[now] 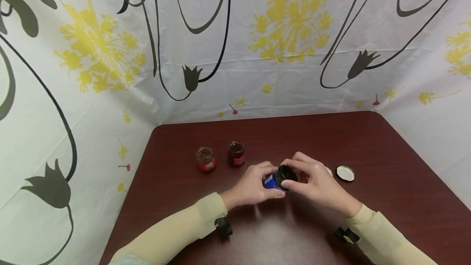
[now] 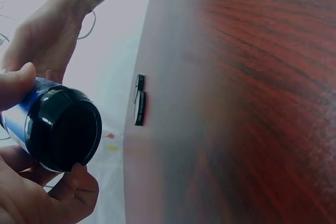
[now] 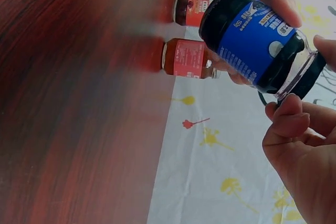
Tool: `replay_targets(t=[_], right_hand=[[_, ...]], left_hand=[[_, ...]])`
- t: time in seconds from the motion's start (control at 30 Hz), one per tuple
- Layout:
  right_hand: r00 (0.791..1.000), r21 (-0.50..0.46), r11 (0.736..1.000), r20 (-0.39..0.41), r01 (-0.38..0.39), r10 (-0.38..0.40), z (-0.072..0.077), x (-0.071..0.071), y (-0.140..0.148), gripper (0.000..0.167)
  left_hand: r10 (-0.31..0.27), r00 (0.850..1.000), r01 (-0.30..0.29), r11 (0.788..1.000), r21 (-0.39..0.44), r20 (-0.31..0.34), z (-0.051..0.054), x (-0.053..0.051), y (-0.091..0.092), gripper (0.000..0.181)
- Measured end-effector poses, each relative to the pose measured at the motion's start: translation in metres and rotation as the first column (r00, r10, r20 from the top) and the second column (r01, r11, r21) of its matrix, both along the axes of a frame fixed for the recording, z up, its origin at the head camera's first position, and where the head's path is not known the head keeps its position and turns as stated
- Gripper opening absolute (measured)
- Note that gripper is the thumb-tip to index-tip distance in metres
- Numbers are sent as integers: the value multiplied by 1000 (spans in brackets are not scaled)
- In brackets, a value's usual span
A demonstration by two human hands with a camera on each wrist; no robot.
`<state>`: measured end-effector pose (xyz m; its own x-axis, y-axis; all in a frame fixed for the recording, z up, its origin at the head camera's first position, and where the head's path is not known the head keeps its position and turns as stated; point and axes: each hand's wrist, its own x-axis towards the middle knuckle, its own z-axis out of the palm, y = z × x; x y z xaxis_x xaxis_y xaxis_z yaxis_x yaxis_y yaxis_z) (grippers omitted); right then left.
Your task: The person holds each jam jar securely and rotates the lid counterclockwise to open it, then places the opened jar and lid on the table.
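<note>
A glass jar (image 3: pixel 257 43) with a blue label and dark contents is held tilted above the table. My left hand (image 1: pixel 256 183) grips it round the body, and the dark bottom shows in the left wrist view. My right hand (image 1: pixel 318 181) pinches the black lid (image 3: pixel 305 80) at the jar's mouth between thumb and fingers. Clear glass shows at the neck just below this lid. Whether the lid is loose on the mouth I cannot tell.
Two jars with red labels, one paler (image 1: pixel 205 159) and one darker (image 1: pixel 236 153), stand left of my hands. On the right a lid (image 1: pixel 345 173) lies white side up, beside another lid (image 1: pixel 329 171) partly hidden by my right hand. A patterned cloth (image 1: pixel 235 52) hangs behind the table (image 1: pixel 176 142).
</note>
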<state>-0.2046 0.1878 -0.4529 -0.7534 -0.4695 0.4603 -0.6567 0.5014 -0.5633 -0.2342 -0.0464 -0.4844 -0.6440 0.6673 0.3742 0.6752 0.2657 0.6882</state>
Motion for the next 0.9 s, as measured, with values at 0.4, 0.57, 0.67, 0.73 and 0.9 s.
replay_targets(t=[0.4,0.57,0.67,0.73,0.9], right_hand=[[997,-80,994,-21,-72,71,27,14,-13,38],[994,-99,989,-1,-112,113,30,16,-13,44],[993,-96,989,16,-115,117,20,11,-9,46],[993,-89,990,28,-110,113,12,7,-6,47],[994,-69,993,43,-101,104,3,2,-1,52]], left_hand=[[-84,993,87,996,-31,89,6,-7,-5,51],[-99,990,104,994,-43,97,8,-7,-9,48],[-98,992,103,993,-56,83,8,-6,-10,49],[-91,993,95,994,-61,75,8,-4,-11,49],[-71,995,75,995,-64,67,4,-2,-11,50]])
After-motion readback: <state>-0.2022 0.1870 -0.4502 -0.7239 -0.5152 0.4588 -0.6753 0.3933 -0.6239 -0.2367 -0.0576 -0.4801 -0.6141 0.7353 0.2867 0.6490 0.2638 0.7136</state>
